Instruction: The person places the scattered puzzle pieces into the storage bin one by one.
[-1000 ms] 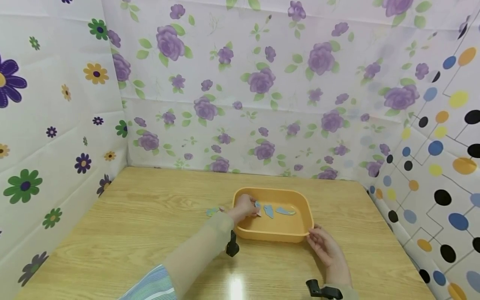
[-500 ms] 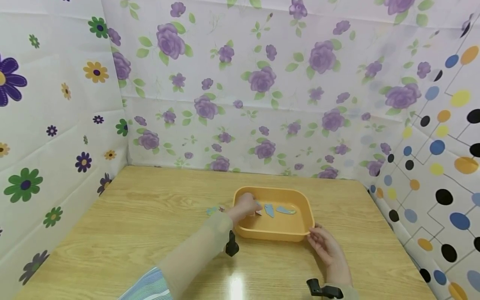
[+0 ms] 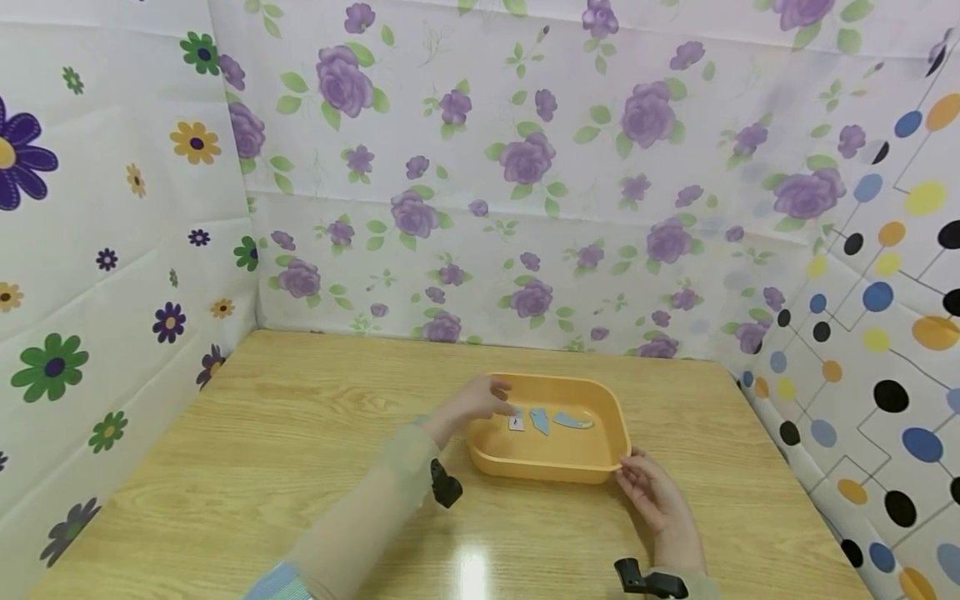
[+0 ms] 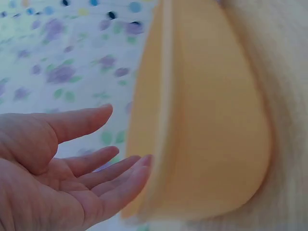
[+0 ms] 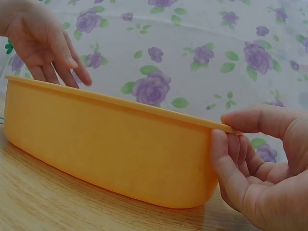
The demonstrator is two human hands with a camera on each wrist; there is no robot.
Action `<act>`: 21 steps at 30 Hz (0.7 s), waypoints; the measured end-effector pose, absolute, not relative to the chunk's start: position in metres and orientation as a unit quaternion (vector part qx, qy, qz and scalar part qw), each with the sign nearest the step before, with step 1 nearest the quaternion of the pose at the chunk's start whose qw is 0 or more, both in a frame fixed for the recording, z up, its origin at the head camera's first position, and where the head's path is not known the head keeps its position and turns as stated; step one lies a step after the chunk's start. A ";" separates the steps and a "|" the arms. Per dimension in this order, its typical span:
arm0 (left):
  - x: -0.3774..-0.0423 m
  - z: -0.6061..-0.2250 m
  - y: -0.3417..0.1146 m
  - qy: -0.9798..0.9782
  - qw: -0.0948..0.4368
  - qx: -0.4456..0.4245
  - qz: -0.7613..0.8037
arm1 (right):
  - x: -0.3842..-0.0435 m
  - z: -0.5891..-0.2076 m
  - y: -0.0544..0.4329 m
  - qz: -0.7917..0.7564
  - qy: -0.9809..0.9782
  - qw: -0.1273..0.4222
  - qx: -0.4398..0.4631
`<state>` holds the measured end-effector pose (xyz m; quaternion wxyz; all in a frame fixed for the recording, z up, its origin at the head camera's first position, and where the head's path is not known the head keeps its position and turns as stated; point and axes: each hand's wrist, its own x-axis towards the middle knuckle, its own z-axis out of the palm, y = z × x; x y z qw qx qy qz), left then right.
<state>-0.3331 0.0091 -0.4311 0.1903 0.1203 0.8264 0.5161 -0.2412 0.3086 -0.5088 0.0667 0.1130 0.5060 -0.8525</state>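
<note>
Head view: one orange tray [image 3: 547,472] is sitting on the worktop [image 3: 315,400]; three flat pieces are lying inside it, namely a pale piece [image 3: 517,424] with a dark mark, a jagged blue piece [image 3: 540,421] and a long blue piece [image 3: 573,421] with a yellowish end, each lying apart so that none is covering another; one blue-green scrap [image 3: 422,420] is showing on the worktop beyond the left forearm [image 3: 375,508], which is hiding most of it, so there may be more than one; the left hand [image 3: 480,398] is hovering over the tray's left end; the right hand [image 3: 652,496] is holding its near right corner.

Left wrist view: the fingers [image 4: 127,187] are spreading loosely, the thumb [image 4: 82,124] standing well apart, and are gripping nothing just beside the rim [image 4: 166,96].

Right wrist view: the right hand is pinching that rim from above and below, presumably steadying the tray.
</note>
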 end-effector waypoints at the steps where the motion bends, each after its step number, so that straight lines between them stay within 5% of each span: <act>1: -0.333 -0.428 0.004 0.825 0.185 0.117 0.521 | -0.241 -0.509 0.308 -0.852 0.507 0.067 0.113; 21: -0.329 -0.417 -0.094 0.801 0.162 0.094 0.568 | -0.241 -0.509 0.307 -0.862 0.489 0.071 0.110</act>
